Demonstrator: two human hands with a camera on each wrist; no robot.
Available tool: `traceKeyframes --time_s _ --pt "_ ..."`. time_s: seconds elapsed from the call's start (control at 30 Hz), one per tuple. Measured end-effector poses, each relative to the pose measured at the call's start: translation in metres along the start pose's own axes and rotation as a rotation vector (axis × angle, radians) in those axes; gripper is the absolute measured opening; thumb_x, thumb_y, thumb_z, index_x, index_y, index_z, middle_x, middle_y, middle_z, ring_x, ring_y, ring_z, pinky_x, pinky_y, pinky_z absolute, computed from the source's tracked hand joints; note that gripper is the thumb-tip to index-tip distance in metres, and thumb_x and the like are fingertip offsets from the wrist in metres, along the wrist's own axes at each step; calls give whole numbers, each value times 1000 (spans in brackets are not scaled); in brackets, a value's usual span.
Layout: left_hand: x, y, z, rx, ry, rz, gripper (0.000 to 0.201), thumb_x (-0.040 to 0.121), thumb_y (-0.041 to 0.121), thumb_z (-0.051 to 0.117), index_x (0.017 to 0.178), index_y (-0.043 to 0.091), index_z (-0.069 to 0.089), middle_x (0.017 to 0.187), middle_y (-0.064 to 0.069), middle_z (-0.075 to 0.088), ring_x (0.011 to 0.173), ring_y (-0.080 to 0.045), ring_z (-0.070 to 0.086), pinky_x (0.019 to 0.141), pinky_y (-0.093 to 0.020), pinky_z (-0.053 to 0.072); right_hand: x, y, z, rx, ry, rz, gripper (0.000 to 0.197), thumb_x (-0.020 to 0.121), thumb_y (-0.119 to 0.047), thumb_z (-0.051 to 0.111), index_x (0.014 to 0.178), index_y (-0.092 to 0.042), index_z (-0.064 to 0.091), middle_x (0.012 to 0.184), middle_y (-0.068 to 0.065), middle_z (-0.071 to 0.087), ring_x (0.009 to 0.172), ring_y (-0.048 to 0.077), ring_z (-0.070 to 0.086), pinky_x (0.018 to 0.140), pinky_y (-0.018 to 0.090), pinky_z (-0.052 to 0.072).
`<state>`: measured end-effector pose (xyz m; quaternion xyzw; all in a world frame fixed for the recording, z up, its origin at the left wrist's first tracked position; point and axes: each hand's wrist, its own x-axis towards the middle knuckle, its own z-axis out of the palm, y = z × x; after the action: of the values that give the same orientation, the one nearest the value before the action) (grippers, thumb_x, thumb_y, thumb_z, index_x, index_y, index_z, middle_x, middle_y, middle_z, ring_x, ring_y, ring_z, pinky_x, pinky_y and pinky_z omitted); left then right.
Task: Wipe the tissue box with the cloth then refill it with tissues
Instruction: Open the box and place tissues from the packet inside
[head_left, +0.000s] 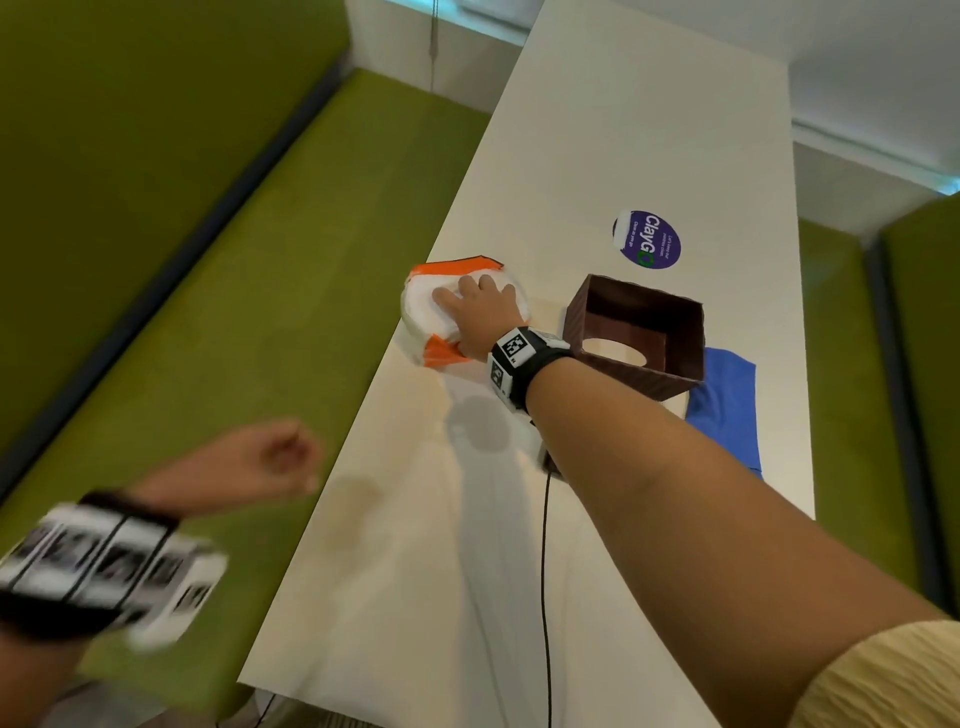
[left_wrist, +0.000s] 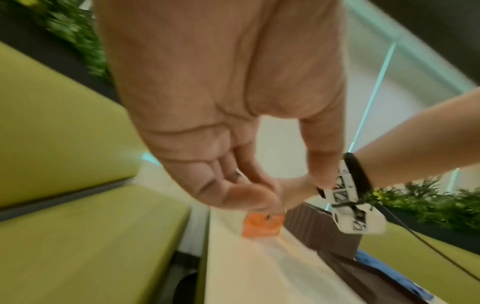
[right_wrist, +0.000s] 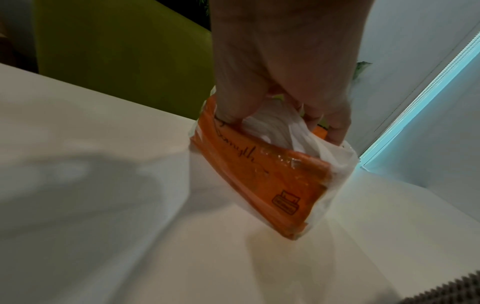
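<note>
My right hand (head_left: 478, 306) reaches out to the table's left edge and grips an orange and white tissue pack (head_left: 423, 322) from above. In the right wrist view the right hand (right_wrist: 280, 119) has thumb and fingers curled into the pack's (right_wrist: 272, 181) open top, where white tissues show. The brown tissue box (head_left: 641, 382) stands just right of that wrist, its open side up and its oval slot at the bottom. A blue cloth (head_left: 727, 405) lies partly under it. My left hand (head_left: 280, 460) hovers blurred over the bench, fingers loosely curled, holding nothing.
The long white table (head_left: 623, 130) carries a round purple sticker (head_left: 647, 239) beyond the box. A thin black cable (head_left: 545, 571) runs along the table under my right arm. A green bench (head_left: 234, 322) flanks the table on the left, another on the right.
</note>
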<state>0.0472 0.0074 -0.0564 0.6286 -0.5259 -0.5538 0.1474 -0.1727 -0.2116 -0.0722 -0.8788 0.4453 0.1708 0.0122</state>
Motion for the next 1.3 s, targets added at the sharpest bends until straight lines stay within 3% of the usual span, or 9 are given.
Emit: traceKeyframes --time_s 0.07,0.13,0.23,0.4,0.83,0.97,1.1,1.2,1.3 --pt "54 43 0 -10 185 109 67 67 13 86 123 13 48 108 2 55 104 -11 51 87 -10 43 -7 1 4 5 5 12 61 85 -28 59 140 -25 32 136 12 41 122 33 41 96 49 39" --pt "108 77 11 51 253 121 109 65 6 87 149 17 17 142 -11 30 132 -21 33 110 -30 33 -14 3 8 9 9 20 61 86 -30 59 140 -24 32 135 13 42 120 33 43 94 48 39" --pt "163 87 34 -20 260 13 138 60 11 90 151 20 -13 160 -15 -2 149 -28 3 121 -47 13 -21 5 12 22 10 18 64 85 -39 59 140 -23 31 133 13 44 119 33 45 94 48 39" --pt "192 77 50 -63 265 28 156 42 30 96 150 24 -16 159 -16 14 146 -29 21 119 -50 24 -24 5 17 -3 13 48 70 82 -32 66 140 -20 30 131 12 46 117 31 48 93 47 40" --pt "188 87 57 -89 424 -22 109 54 19 76 146 23 19 141 -11 43 133 -34 38 111 -47 37 -39 38 0 470 221 49 45 83 -38 62 120 -12 57 110 12 67 102 33 63 83 38 47" --pt "184 99 60 -21 449 -76 102 70 16 81 149 12 16 148 -15 33 140 -36 24 116 -43 28 -53 52 -16 842 294 92 28 79 -22 65 104 -8 64 97 12 69 92 27 63 75 31 44" --pt "168 120 61 154 486 51 96 78 32 77 150 7 18 158 -16 14 148 -34 6 120 -49 13 -64 65 -35 1067 356 179 23 80 -17 70 101 -11 64 103 9 57 94 14 52 89 29 42" --pt "164 134 63 -78 537 264 101 77 30 77 150 7 12 157 -16 13 149 -31 4 121 -53 12 -77 76 -44 1299 389 213 18 79 -13 69 96 -13 64 95 5 69 90 17 66 87 34 54" --pt "159 151 71 -392 408 288 114 63 48 74 150 14 10 150 -10 31 141 -25 30 116 -48 30 -93 85 -49 1528 457 255 27 83 -9 66 108 -13 60 101 5 69 95 21 67 87 36 55"
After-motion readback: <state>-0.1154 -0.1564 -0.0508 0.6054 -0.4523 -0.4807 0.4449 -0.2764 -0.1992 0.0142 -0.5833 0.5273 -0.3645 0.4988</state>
